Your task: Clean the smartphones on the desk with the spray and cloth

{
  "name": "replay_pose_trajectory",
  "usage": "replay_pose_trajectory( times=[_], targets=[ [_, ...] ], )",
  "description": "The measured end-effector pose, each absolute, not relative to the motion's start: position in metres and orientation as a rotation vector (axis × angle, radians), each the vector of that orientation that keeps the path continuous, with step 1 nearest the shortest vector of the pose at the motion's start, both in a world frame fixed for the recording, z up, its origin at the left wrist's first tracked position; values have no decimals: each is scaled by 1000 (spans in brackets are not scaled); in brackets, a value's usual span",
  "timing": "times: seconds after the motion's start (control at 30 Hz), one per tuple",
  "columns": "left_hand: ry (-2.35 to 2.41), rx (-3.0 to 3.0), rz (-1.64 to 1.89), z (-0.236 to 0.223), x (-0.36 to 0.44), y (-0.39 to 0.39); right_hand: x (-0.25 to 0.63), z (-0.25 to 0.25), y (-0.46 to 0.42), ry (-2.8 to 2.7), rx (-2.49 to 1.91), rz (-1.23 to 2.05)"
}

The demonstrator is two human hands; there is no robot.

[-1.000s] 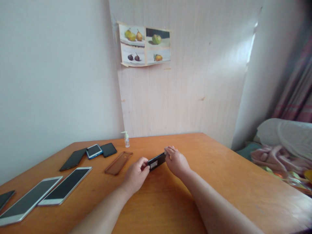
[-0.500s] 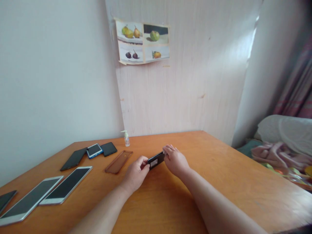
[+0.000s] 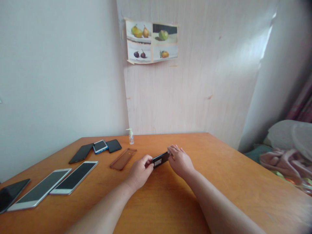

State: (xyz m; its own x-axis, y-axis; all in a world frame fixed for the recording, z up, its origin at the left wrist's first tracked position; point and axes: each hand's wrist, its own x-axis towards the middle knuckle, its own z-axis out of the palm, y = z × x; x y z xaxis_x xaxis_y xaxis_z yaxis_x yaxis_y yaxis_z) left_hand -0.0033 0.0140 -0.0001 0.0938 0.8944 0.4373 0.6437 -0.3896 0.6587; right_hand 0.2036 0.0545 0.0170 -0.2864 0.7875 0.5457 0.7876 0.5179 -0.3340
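A dark phone (image 3: 161, 160) with a pale label on its side facing me is held tilted on edge above the table. My left hand (image 3: 142, 170) pinches its left end between thumb and fingers. At the phone's right end, my right hand (image 3: 180, 161) is closed over the upper edge, with a small whitish tissue (image 3: 169, 150) showing at the fingertips. Left of my hands, a clear brownish phone case (image 3: 123, 159) lies on the table. Behind it stands a small clear pump bottle (image 3: 131, 138) with a white nozzle.
On the wooden table (image 3: 156, 204), two white tablets (image 3: 41, 187) (image 3: 75, 178) lie at left beside a dark tablet (image 3: 13, 194). Several phones, including a blue-edged one (image 3: 100, 147), lie farther back. A wall meets the table's back edge; bedding (image 3: 285, 159) is at right.
The camera view has turned slightly left, so everything sits farther right. Both hands keep their hold on the phone, and its tilt looks nearly the same.
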Motion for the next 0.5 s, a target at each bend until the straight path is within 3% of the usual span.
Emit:
replay_pose_trajectory(
  times=[0.2,0.5],
  targets=[
    [1439,2060,1190,2,-2,14,175,18,24,-2348,-848,25],
    [1507,2096,1175,-1,-5,15,209,12,64,-2047,-1400,40]
  ],
)
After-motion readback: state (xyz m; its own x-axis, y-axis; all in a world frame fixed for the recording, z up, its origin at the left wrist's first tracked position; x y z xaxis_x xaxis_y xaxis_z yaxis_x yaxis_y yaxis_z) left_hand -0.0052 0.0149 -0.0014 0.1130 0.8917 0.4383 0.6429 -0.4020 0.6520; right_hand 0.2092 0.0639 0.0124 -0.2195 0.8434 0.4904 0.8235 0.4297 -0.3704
